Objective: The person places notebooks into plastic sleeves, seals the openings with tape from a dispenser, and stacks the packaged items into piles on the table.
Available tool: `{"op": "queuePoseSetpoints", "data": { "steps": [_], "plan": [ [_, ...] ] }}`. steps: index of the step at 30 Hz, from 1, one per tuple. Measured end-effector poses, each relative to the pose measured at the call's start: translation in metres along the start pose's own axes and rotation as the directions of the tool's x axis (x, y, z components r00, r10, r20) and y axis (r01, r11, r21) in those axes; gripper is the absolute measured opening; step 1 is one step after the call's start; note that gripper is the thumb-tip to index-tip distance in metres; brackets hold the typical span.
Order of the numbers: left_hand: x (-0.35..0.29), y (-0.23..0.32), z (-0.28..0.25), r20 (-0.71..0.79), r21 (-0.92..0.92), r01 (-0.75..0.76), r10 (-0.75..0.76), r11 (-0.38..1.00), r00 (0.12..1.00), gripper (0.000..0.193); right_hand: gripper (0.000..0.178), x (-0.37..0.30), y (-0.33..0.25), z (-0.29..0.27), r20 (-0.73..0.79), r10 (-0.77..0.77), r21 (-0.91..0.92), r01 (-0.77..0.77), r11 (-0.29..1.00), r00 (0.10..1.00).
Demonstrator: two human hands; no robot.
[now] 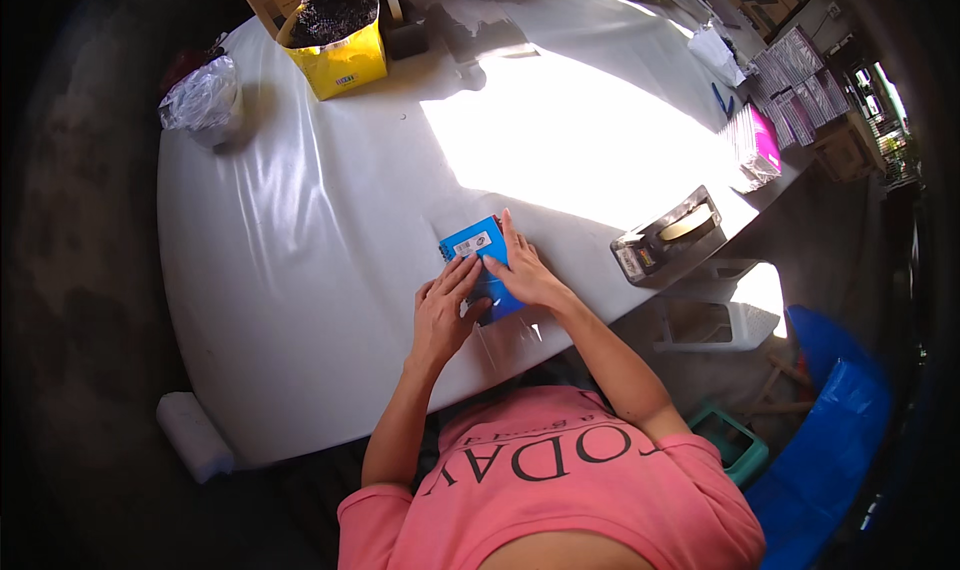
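Observation:
A small blue spiral notebook [468, 238] lies on the table in front of me, its wire coil at the upper left and a white label on its face. My left hand [447, 305] rests across its left part, fingers stretched over the cover and thumb apart. Along its right edge lies my right hand [527, 272], with the index finger pointing away from me and the thumb on the cover. Both hands touch the notebook without wrapping round it. Shiny clear film seems to show near its lower edge. The hands hide part of the cover.
A tape dispenser [672, 238] stands at the right table edge, near a stack of notebooks with a pink cover [762, 142]. Farther off are a blue pen [721, 98], a yellow box [345, 65] with dark contents and a plastic-lined container [208, 100]. A white stool [715, 322] stands right.

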State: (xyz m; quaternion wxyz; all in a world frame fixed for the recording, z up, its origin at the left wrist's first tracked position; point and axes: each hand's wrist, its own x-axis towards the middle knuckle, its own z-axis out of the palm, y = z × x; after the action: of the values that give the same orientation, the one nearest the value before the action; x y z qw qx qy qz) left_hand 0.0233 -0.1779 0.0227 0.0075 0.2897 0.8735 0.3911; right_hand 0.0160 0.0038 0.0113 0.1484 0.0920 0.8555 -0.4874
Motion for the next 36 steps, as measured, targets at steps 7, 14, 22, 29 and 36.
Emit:
{"op": "queuePoseSetpoints", "data": {
  "steps": [7,14,22,29,36],
  "plan": [
    [0.001,0.004,-0.003,0.056,0.025,0.084,-0.085,0.996,0.995,0.063,0.086,-0.031,0.058,-0.038,-0.561,-0.088,-0.605,-0.335,0.722,0.823],
    [0.018,0.035,-0.020,0.198,0.201,0.213,-0.252,0.956,0.947,0.074,0.080,-0.026,0.035,-0.065,-0.151,0.237,0.695,-0.068,0.716,0.960],
    [0.032,0.039,-0.005,0.229,0.243,0.107,-0.164,0.964,0.960,0.073,0.076,-0.050,-0.035,-0.014,0.176,-0.142,0.186,0.109,0.976,0.974],
    [0.028,0.014,0.000,0.168,0.164,0.021,-0.049,0.986,0.985,0.073,0.072,-0.024,-0.004,-0.048,0.206,-0.051,0.830,-0.147,0.538,0.977],
    [0.035,0.026,-0.015,0.253,-0.054,0.112,-0.094,0.992,0.963,0.068,0.025,0.084,-0.046,-0.077,0.420,-0.311,0.228,0.232,0.946,0.853]
  ]
}}
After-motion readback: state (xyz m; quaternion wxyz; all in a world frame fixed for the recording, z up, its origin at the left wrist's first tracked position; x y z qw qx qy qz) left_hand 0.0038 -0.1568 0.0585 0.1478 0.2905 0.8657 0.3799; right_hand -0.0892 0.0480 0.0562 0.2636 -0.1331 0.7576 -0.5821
